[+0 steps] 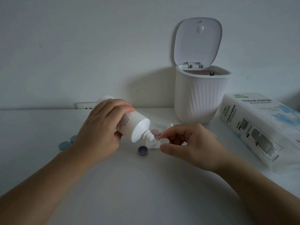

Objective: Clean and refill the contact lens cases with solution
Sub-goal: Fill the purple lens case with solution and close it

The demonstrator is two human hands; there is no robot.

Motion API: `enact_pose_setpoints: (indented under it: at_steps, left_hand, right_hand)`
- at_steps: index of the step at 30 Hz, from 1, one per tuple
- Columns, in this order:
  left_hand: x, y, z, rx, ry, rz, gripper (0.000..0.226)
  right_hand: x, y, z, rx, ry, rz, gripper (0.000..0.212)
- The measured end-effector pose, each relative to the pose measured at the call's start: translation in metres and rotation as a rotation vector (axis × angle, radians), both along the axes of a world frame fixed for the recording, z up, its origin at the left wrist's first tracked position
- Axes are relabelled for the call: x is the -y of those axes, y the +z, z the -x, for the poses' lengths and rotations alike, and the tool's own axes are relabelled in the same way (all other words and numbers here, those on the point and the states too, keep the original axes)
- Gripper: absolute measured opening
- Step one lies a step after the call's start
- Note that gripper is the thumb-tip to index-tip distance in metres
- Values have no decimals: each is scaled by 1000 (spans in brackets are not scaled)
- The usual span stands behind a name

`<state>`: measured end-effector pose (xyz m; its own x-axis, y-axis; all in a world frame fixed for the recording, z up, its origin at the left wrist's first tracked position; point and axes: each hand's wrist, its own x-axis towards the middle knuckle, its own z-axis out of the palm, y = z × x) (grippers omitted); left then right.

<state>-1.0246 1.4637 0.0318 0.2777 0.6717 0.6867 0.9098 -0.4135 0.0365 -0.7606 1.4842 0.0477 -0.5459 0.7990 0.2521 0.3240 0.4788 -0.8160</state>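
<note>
My left hand [99,129] grips a white solution bottle [134,125], tilted with its nozzle pointing down to the right over a white contact lens case [152,144] on the table. My right hand [188,142] pinches the right end of that case between thumb and fingers. A purple cap [142,150] lies open side up just left of the case. A pink lens case [155,132] shows partly behind the nozzle. Two teal caps [65,145] lie to the left, partly hidden by my left hand.
A white ribbed bin [201,98] with its lid raised stands at the back against the wall. A tissue paper pack [258,127] lies at the right. A wall socket [84,106] sits behind the bottle. The white table [129,184] spreads out in front.
</note>
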Motion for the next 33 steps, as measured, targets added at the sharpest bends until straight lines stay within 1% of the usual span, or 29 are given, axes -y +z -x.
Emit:
enact_pose_setpoints:
  at_steps: [6,15,18,25,28,33]
  left_hand:
    - [0,1,-1,3,1,6,69]
    - [1,1,0,13,-8,-3,69]
    - [2,1,-1,40,-3,6,67]
    - [5,1,-2,214,12,61,69]
    - [7,2,-3,289,34,81,67]
    - [11,2,-1,583,88,159,63]
  right_hand:
    - [1,0,0,20,-13,-8,18]
    - [1,1,-1,24,-27,-7,18]
    - [0,0,-2,28,-35,-13,15]
    - [-4,-2,-3,-12,-11,7,17]
    - [-6,-4,-4,-17,-4,6,17]
    - [-9,-6,-4,-43,26,32,18]
